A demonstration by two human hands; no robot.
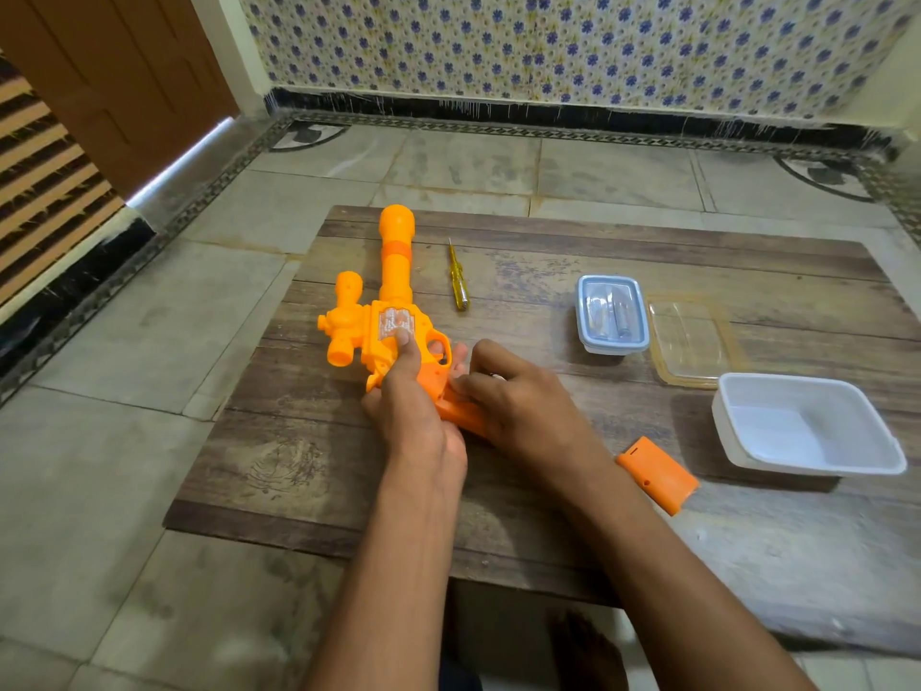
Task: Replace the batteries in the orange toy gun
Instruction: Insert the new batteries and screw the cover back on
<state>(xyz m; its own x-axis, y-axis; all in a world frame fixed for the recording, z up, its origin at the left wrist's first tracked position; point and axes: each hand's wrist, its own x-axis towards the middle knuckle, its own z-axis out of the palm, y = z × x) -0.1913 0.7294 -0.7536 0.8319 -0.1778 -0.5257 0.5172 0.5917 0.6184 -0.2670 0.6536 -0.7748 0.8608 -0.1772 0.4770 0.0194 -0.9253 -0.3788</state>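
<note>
head camera looks forward and down, close over wooden board (548,516).

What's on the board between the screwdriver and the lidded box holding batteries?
Nothing: the head view shows bare wooden board between the screwdriver and the lidded box.

My left hand (413,391) and right hand (518,401) crowd the toy gun (383,311) at the grip. Beyond it, bare tabletop (523,271) lies between the screwdriver (458,279) and the lidded container (612,314). To my right the battery cover (658,473), the white tub (805,426) and a clear lid (690,341) block the way. The near edge lies open.
</note>
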